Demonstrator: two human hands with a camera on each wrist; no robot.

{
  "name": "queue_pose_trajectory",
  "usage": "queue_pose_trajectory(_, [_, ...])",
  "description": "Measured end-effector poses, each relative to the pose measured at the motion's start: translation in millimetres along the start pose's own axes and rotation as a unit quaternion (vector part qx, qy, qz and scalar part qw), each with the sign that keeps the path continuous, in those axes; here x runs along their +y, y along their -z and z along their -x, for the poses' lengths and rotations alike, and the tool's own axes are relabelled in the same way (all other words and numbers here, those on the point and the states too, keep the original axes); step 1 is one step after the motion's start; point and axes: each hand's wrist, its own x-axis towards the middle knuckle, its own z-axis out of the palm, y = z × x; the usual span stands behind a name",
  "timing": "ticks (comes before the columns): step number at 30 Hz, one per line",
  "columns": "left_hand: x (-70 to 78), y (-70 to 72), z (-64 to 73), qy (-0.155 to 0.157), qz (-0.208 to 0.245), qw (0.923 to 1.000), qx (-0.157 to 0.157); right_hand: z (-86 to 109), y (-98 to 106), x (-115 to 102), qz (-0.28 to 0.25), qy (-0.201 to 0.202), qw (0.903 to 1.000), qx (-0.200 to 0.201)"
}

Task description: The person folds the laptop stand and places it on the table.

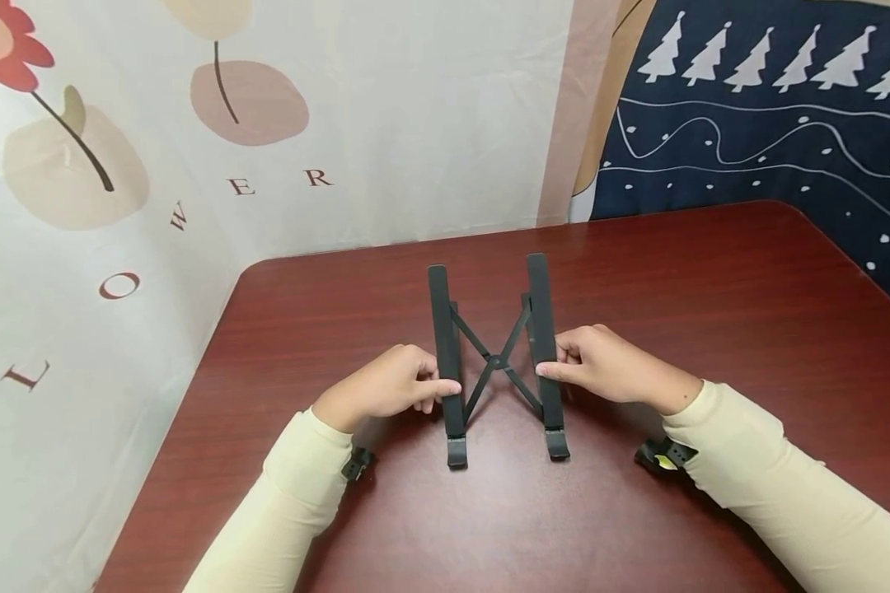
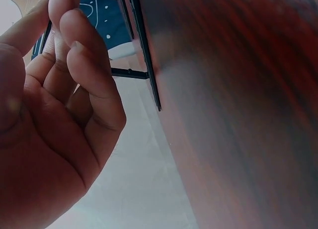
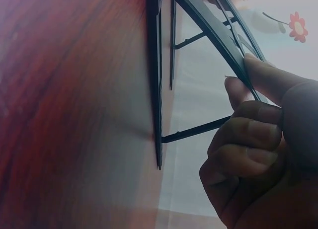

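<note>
A black folding laptop stand (image 1: 496, 362) stands unfolded on the table, its two long rails joined by X-shaped crossbars. Small hooked lips show at the near ends of the rails. My left hand (image 1: 389, 383) pinches the left rail, thumb on top and fingers curled beneath its outer side. On the other side, my right hand (image 1: 611, 366) pinches the right rail the same way, a little farther from the near end. In the right wrist view, the upper rail of the stand (image 3: 211, 30) slopes above its base, with a strut between them.
The dark red wooden table (image 1: 712, 313) has rounded far corners. Behind it hangs a pale cloth (image 1: 430, 123) with flowers and letters, and at the right a navy cloth (image 1: 756, 140) with white trees. Black straps with small devices circle both wrists over cream sleeves.
</note>
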Motion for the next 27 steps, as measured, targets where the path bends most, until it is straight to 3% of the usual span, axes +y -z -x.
queue_pose_trajectory(13, [-0.1, -1.3, 1.4, 0.004, 0.002, 1.0, 0.003, -0.7, 3.6, 1.5, 0.005, -0.006, 0.9997, -0.023])
queue_pose_trajectory(21, [0.2, -1.5, 0.1, 0.001, 0.0, 1.0, 0.006, 0.5, 9.5, 4.2, -0.007, 0.024, 0.9974, -0.068])
queue_pose_trajectory(27, [-1.0, -2.1, 0.9, 0.002, 0.002, 1.0, 0.007, -1.0, 8.9, 6.5, -0.022, 0.028, 0.9964, -0.076])
